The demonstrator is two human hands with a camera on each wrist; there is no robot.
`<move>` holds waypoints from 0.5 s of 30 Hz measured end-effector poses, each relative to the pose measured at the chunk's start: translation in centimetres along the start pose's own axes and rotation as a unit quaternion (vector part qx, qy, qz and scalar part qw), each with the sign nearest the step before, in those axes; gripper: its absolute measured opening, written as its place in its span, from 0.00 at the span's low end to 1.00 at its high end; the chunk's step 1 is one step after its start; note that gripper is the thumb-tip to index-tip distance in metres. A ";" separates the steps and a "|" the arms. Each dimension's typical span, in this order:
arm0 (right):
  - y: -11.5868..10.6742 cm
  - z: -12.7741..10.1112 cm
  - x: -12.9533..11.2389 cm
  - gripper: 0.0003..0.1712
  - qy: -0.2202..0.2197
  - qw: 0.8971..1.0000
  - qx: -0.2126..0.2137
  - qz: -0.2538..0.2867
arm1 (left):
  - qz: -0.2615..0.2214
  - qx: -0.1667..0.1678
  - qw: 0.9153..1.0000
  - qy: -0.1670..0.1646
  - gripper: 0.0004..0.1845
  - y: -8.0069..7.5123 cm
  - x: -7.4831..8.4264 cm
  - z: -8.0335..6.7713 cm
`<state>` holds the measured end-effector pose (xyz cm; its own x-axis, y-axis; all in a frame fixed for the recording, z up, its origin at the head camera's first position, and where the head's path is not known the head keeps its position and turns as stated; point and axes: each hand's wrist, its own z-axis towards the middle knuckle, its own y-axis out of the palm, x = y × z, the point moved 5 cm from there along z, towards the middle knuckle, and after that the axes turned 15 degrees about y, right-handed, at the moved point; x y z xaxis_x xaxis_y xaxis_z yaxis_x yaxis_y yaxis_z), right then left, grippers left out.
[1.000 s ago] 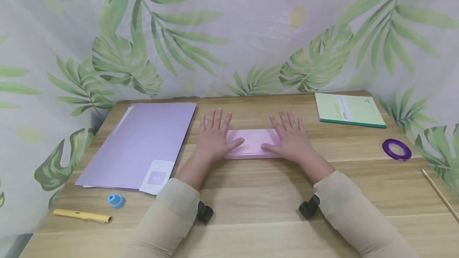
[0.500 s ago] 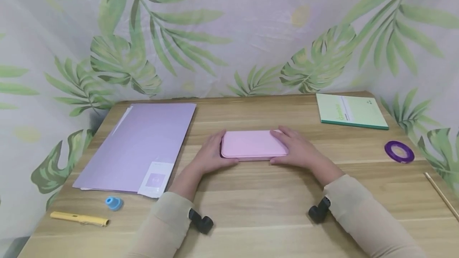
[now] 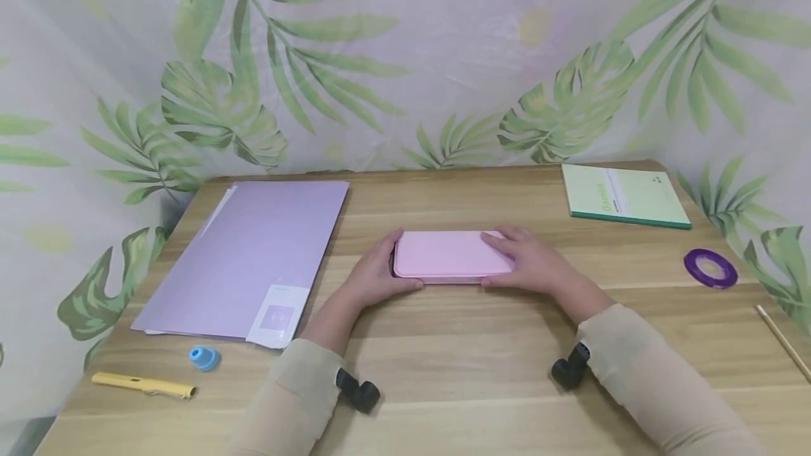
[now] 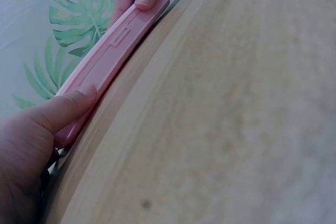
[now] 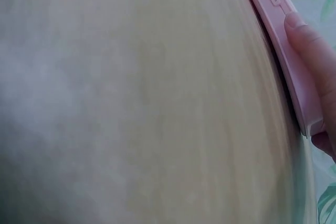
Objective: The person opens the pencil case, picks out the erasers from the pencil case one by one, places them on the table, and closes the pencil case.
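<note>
low in the frame, two beige sleeves come in from the bottom edge across the wooden table (image 3: 443, 385), each with a small black camera strapped under the wrist. at lower left lie a yellow pen (image 3: 143, 385) and, just above it, a little blue cap (image 3: 204, 357). a thin wooden stick (image 3: 783, 343) pokes in at the right edge.

at the middle of the frame sits the pink case (image 3: 451, 257), flat and closed on the table. the left hand (image 3: 370, 280) grips its left end, thumb curled along the near edge and fingers wrapped round the far side; the right hand (image 3: 535, 262) grips the right end the same way. nothing stands between the hands and the case.

left of centre a large purple folder (image 3: 247, 255) lies with a white label at its near corner, the print too small to read. toward the right edge is a purple tape roll (image 3: 710, 267). at upper right rests a green notebook (image 3: 624, 195); its cover writing is not legible. behind everything hangs a leaf-print curtain (image 3: 405, 55).
</note>
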<state>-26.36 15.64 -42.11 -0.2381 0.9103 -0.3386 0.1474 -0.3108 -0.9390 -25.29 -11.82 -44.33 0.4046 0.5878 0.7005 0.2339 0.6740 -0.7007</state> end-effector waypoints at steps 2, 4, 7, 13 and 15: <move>-0.1 0.0 0.0 0.52 -0.001 1.000 0.000 -0.001 | 0.001 -0.001 1.000 0.001 0.60 0.0 0.1 0.0; -0.1 0.0 0.1 0.51 -0.001 1.000 0.002 -0.003 | 0.001 -0.003 1.000 0.003 0.60 0.1 0.1 0.1; -0.1 0.0 0.1 0.50 -0.003 1.000 0.003 -0.006 | 0.003 -0.004 1.000 0.007 0.60 0.2 0.2 0.2; 0.2 0.0 0.2 0.54 -0.002 1.000 -0.009 -0.008 | 0.004 -0.004 1.000 0.004 0.61 0.2 0.1 -0.1; 0.2 -0.1 0.3 0.58 -0.005 1.000 -0.012 -0.007 | 0.004 -0.001 1.000 0.005 0.62 0.2 0.1 -0.1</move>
<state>-26.35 15.83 -42.35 -0.2500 0.9114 -0.3268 0.1670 -0.2918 -0.9418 -25.09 -11.69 -44.39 0.4148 0.5891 0.6935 0.2317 0.6687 -0.7065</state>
